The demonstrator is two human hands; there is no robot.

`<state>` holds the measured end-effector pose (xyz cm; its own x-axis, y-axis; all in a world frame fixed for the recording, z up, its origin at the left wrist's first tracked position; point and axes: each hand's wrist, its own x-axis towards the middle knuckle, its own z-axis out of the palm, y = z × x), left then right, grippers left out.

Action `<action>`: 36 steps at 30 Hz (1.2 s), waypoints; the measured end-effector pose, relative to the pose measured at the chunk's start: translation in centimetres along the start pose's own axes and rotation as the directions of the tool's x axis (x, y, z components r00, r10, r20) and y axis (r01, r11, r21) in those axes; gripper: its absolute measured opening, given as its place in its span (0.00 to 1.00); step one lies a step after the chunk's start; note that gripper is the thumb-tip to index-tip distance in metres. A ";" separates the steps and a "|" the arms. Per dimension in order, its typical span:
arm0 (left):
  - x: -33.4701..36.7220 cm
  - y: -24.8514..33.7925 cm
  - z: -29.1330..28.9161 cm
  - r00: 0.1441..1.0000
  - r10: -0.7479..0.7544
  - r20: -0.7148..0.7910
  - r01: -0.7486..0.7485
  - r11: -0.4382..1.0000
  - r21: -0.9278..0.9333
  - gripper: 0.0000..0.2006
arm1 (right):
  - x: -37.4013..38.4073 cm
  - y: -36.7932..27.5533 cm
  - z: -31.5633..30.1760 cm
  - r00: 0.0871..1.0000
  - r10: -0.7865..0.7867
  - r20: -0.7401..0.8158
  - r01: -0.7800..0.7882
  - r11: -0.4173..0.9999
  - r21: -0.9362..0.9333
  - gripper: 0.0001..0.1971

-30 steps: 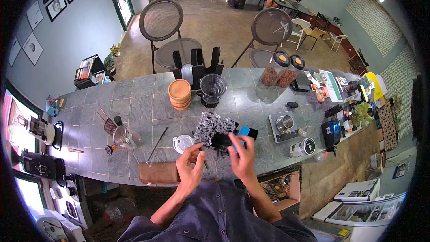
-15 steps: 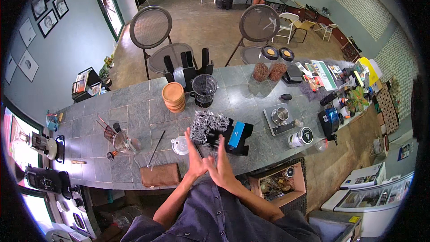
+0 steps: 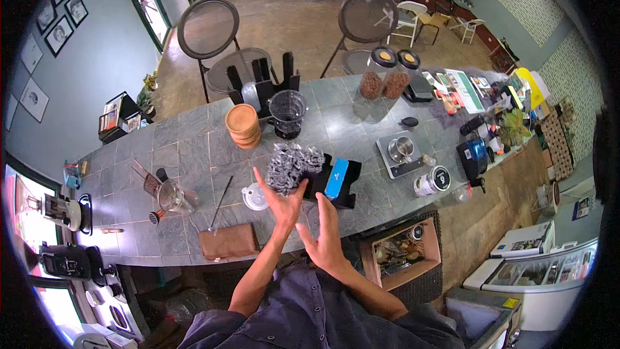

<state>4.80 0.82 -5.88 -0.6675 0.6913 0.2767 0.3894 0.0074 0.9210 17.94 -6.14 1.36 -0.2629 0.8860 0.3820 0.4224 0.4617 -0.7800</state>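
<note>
A heap of grey crinkled shredded paper filler stands on the grey tiled counter. My left hand reaches to its near side, thumb and fingers spread wide around that edge; whether they touch it I cannot tell. My right hand is held nearer to my body, fingers stretched out, thumb apart and nothing in it. Just beyond its fingertips lies an open black box with a blue panel. To the left of my left hand sits a clear plastic lid.
Farther back are stacked wooden coasters and a dark dripper. A scale with a metal cup and a white canister stand right. A brown cloth, thin rod and glass jug lie left.
My hands, close together before, have parted. The left hand has spread its fingers at the filler's near side, and the right has drawn back slightly. The view has tilted down.
</note>
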 end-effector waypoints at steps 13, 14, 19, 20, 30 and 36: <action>-11.0 0.6 -0.1 0.994 -0.064 0.085 0.067 0.997 -0.029 0.66 | -17.8 14.8 -12.2 0.454 0.863 -0.219 -0.528 0.459 0.714 0.12; -12.7 1.0 -0.4 0.990 -0.069 0.121 0.072 0.997 -0.022 0.64 | -20.6 18.0 -12.4 0.378 0.884 -0.275 -0.535 0.451 0.714 0.14; -22.3 2.9 1.1 0.908 -0.199 0.369 0.199 0.979 0.038 0.56 | -34.7 35.5 -13.8 0.049 0.977 -0.209 -0.567 0.199 0.799 0.14; -24.5 2.9 1.8 0.849 -0.224 0.479 0.244 0.969 0.021 0.53 | -38.3 38.5 -13.8 -0.054 0.978 -0.203 -0.548 0.141 0.824 0.15; -37.2 -0.8 3.3 0.439 -0.451 0.777 0.305 0.888 0.344 0.45 | -45.0 61.3 -10.9 -0.430 0.803 -0.413 -0.902 -0.359 0.240 0.59; -38.9 -0.9 4.1 0.383 -0.529 0.757 0.283 0.847 0.449 0.46 | -43.2 64.0 -10.9 -0.652 0.653 -0.385 -0.758 -0.545 0.359 0.57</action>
<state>33.03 -23.16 -18.58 0.0182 0.8080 -0.5889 0.4259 0.5266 0.7357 65.74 -14.35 -59.69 0.7813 -0.2594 -0.5677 -0.3422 -0.9387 -0.0420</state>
